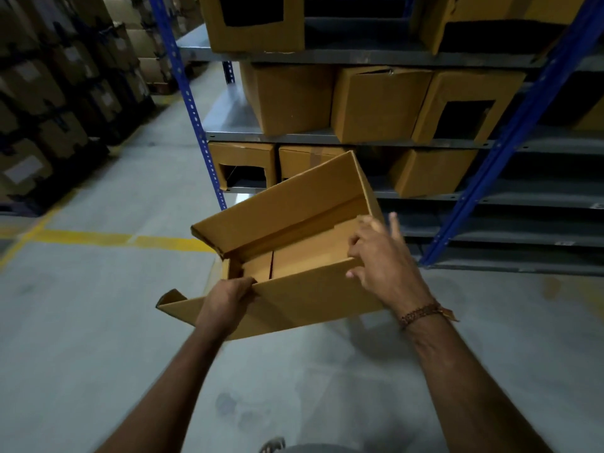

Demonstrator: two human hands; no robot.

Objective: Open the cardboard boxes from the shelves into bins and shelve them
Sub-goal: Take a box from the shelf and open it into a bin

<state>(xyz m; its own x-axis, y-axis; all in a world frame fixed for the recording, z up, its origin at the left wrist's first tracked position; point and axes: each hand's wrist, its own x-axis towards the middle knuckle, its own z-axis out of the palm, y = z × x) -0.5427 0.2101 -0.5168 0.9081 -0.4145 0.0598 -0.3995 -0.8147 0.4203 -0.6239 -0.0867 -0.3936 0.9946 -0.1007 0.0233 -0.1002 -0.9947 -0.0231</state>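
1. The open cardboard box [294, 243] is held in the air above the grey floor [98, 322], just near the blue-posted shelves [359, 137]; nothing shows inside it.
2. It is plain brown, tilted, its far flap standing up and a near-left flap hanging outward.
3. The left hand [225, 304] grips the near wall at the left corner, fingers curled over the edge.
4. The right hand [382, 259] touches the right end, fingers loosely spread, a beaded bracelet [421, 313] on the wrist.
5. Shelved boxes [379, 103] sit beyond, some with cut-out fronts.
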